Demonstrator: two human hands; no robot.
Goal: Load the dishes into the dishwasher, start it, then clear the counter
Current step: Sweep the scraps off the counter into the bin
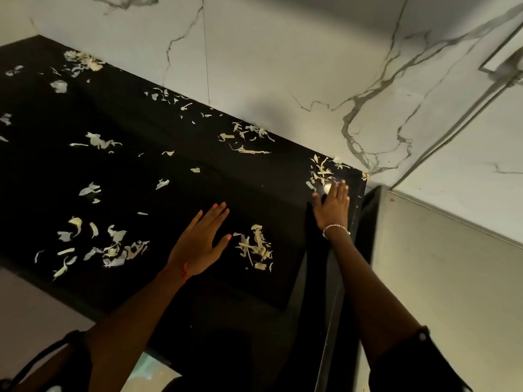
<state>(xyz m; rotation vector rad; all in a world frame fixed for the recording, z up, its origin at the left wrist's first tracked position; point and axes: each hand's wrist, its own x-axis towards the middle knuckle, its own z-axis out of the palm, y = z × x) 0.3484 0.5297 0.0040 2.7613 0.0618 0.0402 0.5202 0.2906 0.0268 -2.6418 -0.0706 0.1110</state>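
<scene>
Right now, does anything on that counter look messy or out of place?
Yes. Pale peel scraps lie strewn across the black counter: along the wall, in the corner at the right hand, and beside the left hand.

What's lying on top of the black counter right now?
Pale peel scraps are scattered across the counter. The left hand and right hand spread over it, hiding whatever lies beneath them.
</scene>
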